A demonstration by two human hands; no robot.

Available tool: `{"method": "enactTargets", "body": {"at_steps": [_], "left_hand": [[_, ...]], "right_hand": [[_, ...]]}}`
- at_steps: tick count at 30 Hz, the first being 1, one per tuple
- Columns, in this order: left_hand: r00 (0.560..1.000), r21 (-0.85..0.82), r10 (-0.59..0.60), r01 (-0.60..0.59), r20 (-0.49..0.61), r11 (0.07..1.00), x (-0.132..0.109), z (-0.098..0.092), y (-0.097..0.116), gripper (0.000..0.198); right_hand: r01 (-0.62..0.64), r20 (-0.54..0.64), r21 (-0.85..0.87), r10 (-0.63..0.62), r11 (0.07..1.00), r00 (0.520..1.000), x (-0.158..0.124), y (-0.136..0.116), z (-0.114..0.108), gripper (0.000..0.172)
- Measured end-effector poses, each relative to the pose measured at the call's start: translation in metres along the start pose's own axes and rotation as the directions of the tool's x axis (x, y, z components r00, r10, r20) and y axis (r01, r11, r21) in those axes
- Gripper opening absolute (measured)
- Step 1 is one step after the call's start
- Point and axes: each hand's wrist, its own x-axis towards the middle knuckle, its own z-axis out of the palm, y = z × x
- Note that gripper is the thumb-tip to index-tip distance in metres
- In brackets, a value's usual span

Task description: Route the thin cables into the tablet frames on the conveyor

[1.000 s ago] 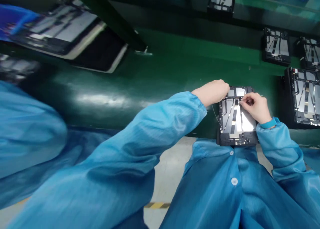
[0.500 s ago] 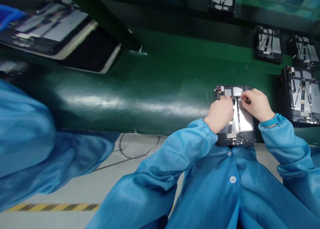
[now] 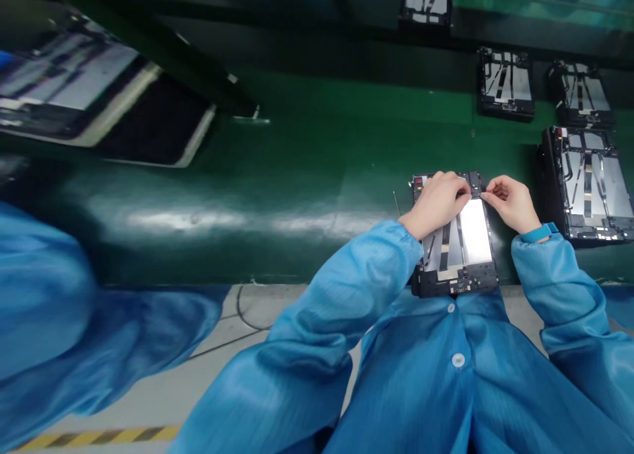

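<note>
In front of my body, at the bench edge, lies an opened tablet (image 3: 476,232), or a stack of them, with silvery battery panels, dark ribbon cables and a black frame. My left hand (image 3: 440,199) rests across its upper part, thumb and fingertips closed together near the top right. Over the top right edge, my right hand (image 3: 514,204) pinches with thumb and forefinger, close to the left fingertips. Whatever is in either pinch is too small to make out. The tablet's upper middle is hidden under my left hand.
More tablet stacks stand on the green bench (image 3: 297,150): a near one (image 3: 594,183) at right, others (image 3: 506,84) behind it. A green post (image 3: 198,57) rises at left, beside a blurred tablet (image 3: 74,77). A person's blue sleeve (image 3: 44,289) is at far left.
My left hand has shifted up and right over the tablet, its fingertips now near the top right. My right hand has moved to the tablet's right edge. The view has shifted slightly.
</note>
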Motion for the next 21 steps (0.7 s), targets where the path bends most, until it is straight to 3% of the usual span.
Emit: {"method": "enactTargets", "body": {"at_steps": [6, 21], "left_hand": [[0.998, -0.100, 0.002, 0.003, 0.057, 0.995, 0.022, -0.001, -0.013, 0.014], [0.993, -0.082, -0.080, 0.087, 0.090, 0.993, 0.027, -0.008, -0.003, 0.013]], "right_hand": [[0.012, 0.023, -0.048, -0.011, 0.999, 1.000, -0.002, 0.003, -0.001, 0.014], [0.022, -0.053, -0.174, -0.031, 0.985, 0.998, -0.007, -0.002, -0.005, 0.007]]}}
